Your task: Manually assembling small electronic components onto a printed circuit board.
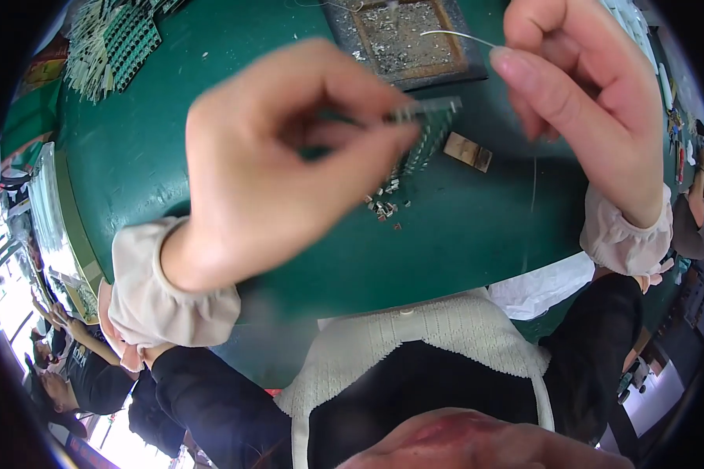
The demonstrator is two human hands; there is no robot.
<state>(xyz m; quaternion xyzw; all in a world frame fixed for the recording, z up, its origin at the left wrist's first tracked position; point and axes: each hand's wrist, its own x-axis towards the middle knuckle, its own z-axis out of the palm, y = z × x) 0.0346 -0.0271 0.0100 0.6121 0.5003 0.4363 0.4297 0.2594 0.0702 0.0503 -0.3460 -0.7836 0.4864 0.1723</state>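
My left grip (266, 164): pinched on a blurry green board strip (434, 129), over the counter (477, 234) | my right grip (594, 102): pinching thin wire (463, 36) | soldering step, I'd guess | next probably needs steady wire-to-board aim

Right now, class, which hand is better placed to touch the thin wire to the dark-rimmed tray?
Probably the right hand: it pinches the thin wire, whose tip appears over the dark-rimmed tray. The left hand is occupied with a blurred green piece.
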